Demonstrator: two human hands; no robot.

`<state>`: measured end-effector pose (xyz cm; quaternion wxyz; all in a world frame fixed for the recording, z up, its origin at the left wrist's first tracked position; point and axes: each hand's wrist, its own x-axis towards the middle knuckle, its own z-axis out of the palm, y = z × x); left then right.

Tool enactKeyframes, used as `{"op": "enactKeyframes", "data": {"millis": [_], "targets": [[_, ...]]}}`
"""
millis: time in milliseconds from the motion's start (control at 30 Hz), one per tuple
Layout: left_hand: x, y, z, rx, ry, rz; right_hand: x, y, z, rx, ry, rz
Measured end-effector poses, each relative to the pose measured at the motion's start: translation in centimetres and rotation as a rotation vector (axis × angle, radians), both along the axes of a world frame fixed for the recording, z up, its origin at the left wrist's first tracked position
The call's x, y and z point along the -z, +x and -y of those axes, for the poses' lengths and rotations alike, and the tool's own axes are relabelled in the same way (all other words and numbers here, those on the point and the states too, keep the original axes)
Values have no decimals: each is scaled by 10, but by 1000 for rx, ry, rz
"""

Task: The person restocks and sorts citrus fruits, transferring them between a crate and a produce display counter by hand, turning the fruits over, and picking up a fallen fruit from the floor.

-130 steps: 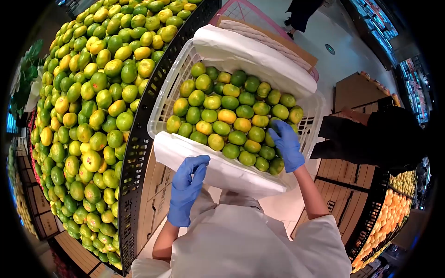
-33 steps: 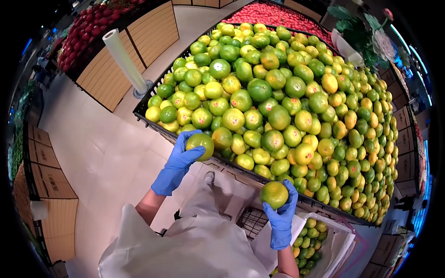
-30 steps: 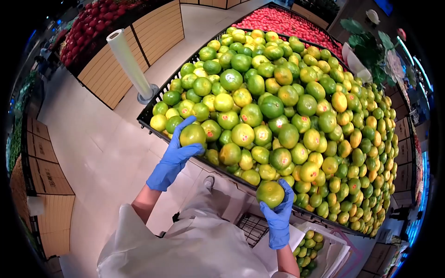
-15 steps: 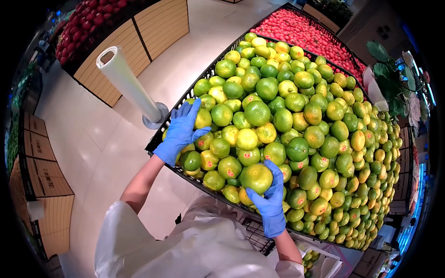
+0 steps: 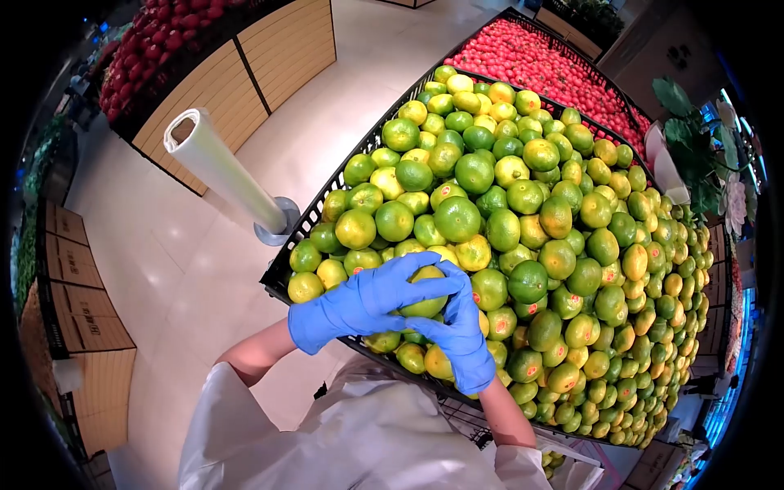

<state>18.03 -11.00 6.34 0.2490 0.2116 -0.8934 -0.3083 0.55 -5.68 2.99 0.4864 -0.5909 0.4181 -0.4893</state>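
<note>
**At the near edge of a black crate (image 5: 276, 278), the left hand (image 5: 376, 298) and the right hand (image 5: 463, 331) hold one green fruit (image 5: 424, 308)**

The largest thing is the crate, which carries a sloping heap of green and yellow citrus fruits (image 5: 558, 219). The heap covers it from the left corner to the far right edge. Beyond the crate's far edge lies a second heap, of small red fruits (image 5: 543, 69). To the left, well apart across the floor, stands a wood-sided stand (image 5: 282, 49) with bigger red fruits on its top. A pale roll (image 5: 224, 175) leans on a round base, just beside the crate's left edge. At the far right edge there is a flower ornament (image 5: 686, 155) with green leaves.

Both hands wear blue gloves and they touch each other. The left fingers are clamped over the top of the green fruit, with the thumb below. The right fingers are closed on its other side. The fruit is between the two hands, above the near edge, not far from the left corner; whether it touches the heap, I cannot tell. Smallest are the red stickers (image 5: 532, 309) on some citrus fruits.
</note>
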Motion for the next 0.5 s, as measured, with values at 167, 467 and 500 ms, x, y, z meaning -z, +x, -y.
{"op": "enactKeyframes", "data": {"millis": [167,467,500], "targets": [[-8,7,61,-390,223,-137,-13,-15,6,166,175,205],[77,9,207,-650,-32,295,4,-26,-9,240,253,122],[78,12,207,-641,-38,317,6,-28,-11,250,261,120]]}}
